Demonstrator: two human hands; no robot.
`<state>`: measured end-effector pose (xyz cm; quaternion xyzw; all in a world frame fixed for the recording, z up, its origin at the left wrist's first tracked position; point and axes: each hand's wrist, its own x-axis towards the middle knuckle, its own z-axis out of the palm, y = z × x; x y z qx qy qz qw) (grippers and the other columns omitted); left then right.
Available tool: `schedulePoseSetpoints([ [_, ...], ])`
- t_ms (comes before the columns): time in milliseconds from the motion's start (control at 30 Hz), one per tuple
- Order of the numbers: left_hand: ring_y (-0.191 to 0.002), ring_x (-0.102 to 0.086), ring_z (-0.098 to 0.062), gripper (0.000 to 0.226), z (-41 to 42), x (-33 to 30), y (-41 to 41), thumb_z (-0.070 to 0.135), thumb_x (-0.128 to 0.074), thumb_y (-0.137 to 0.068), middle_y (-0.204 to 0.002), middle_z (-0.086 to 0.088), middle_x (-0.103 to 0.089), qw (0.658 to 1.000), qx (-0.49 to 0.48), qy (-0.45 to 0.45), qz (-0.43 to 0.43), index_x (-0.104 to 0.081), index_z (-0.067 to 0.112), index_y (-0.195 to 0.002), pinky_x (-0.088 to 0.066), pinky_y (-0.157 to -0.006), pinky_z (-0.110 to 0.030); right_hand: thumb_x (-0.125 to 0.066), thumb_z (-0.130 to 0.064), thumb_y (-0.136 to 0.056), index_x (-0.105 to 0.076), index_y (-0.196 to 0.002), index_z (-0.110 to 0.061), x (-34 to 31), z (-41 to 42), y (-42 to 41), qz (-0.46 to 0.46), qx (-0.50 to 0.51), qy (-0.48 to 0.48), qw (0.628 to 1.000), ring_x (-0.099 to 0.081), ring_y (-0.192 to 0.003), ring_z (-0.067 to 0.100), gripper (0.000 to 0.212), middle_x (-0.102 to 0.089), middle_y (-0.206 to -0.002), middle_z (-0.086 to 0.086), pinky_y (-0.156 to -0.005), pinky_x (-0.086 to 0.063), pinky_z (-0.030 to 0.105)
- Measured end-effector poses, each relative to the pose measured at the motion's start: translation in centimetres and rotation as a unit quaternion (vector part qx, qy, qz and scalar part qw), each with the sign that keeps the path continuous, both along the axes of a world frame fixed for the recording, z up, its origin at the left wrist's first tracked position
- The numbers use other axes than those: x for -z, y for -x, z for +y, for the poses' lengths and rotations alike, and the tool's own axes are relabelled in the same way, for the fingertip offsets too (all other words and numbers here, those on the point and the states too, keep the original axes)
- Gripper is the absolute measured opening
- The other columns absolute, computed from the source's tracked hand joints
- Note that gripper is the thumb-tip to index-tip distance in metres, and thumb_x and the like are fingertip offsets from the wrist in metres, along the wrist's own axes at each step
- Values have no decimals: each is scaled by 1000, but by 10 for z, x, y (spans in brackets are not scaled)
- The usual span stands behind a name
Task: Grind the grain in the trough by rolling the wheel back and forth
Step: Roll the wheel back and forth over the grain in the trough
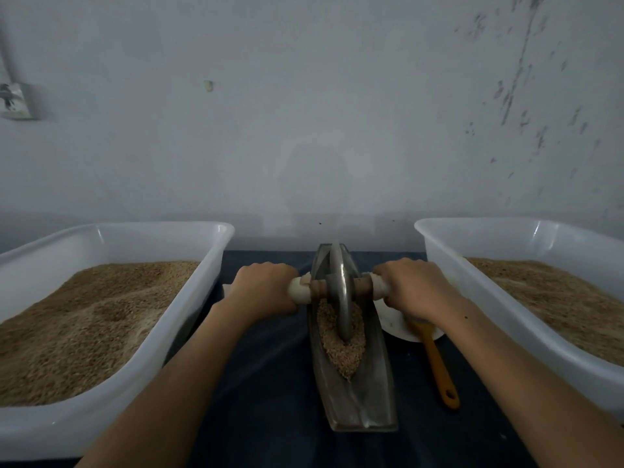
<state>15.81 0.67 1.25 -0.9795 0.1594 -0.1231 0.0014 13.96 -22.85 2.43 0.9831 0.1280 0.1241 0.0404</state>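
A long, boat-shaped metal trough (368, 396) lies lengthwise in front of me on the dark cloth. Tan grain (342, 349) fills its middle. A metal wheel (340, 292) stands upright in the trough, toward the far end, its lower rim sunk in the grain. A wooden axle with pale wrapped ends (299, 289) runs through the wheel. My left hand (265, 287) grips the left end of the axle. My right hand (413, 287) grips the right end. Both fists hide the outer ends of the handle.
A white plastic tub (189, 298) heaped with grain stands at the left, and a second one (449, 282) at the right. Between trough and right tub lies a white plate (395, 327) with an orange-handled brush (439, 366) across it. A grey wall rises just behind.
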Motion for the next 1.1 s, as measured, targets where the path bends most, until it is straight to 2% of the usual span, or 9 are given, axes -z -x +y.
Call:
schedulePoseSetpoints([
  [100, -81, -59, -17, 26, 1, 9, -3, 41, -64, -78, -85, 7, -60, 997, -3, 13, -82, -41, 31, -81, -35, -66, -29, -53, -20, -91, -42, -87, -30, 7, 2, -2, -60, 2, -19, 998, -57, -85, 19, 16, -59, -90, -4, -71, -38, 30],
  [200, -73, -52, -13, 26, 2, 12, -4, 42, -63, -79, -79, 10, -54, 996, -3, 26, -80, -40, 32, -81, -34, -65, -28, -53, -20, -91, -40, -84, -30, 8, 3, -3, -77, 1, -19, 997, -58, -86, 20, 17, -57, -88, -5, -69, -36, 31],
  [400, -75, -51, -11, 23, 2, -4, -3, 40, -68, -75, -80, 11, -53, 998, 14, -14, 55, -49, 32, -85, -38, -68, -28, -60, -20, -85, -57, -96, -29, -3, -4, -1, 46, -8, 4, 999, -55, -80, 16, 15, -63, -91, -4, -70, -43, 29],
  [533, -78, -54, -11, 24, 1, -10, -1, 39, -70, -74, -83, 11, -56, 993, 19, -11, 120, -50, 34, -87, -40, -70, -28, -66, -26, -82, -48, -89, -31, -10, -4, -3, 120, 5, 16, 993, -55, -76, 13, 20, -53, -76, -8, -69, -43, 29],
  [700, -78, -56, -13, 20, 0, -4, 2, 42, -66, -76, -82, 9, -58, 1000, 16, -24, 6, -51, 32, -86, -39, -66, -28, -60, -22, -86, -58, -97, -28, -1, -4, -2, 43, -1, -3, 999, -60, -84, 17, 13, -63, -90, -4, -76, -49, 32],
  [800, -82, -61, -16, 19, -2, 4, 3, 42, -60, -81, -87, 7, -62, 995, 9, -18, -97, -48, 29, -88, -36, -64, -27, -56, -20, -88, -51, -90, -31, 8, -4, -3, -16, -12, -47, 999, -60, -88, 19, 12, -64, -93, -4, -78, -48, 35],
  [900, -79, -60, -16, 20, -5, 9, 2, 43, -56, -85, -88, 6, -63, 986, 4, -23, -164, -49, 27, -94, -33, -62, -28, -53, -20, -90, -46, -86, -31, 16, -3, -5, -47, 6, -64, 997, -60, -87, 21, 13, -62, -91, -4, -71, -41, 32],
  [1000, -81, -60, -16, 19, -5, 7, 0, 42, -57, -84, -89, 6, -63, 989, 4, -31, -147, -47, 27, -90, -34, -63, -28, -54, -19, -89, -47, -84, -31, 15, -4, -6, -39, 7, -61, 997, -60, -86, 20, 14, -60, -87, -6, -72, -43, 32],
  [1100, -80, -57, -15, 20, -2, 2, 0, 41, -62, -79, -89, 6, -63, 998, 4, -29, -52, -47, 30, -86, -37, -66, -28, -57, -18, -86, -52, -89, -31, 7, -5, -5, -4, -2, -25, 1000, -59, -85, 18, 13, -61, -90, -5, -71, -42, 30],
])
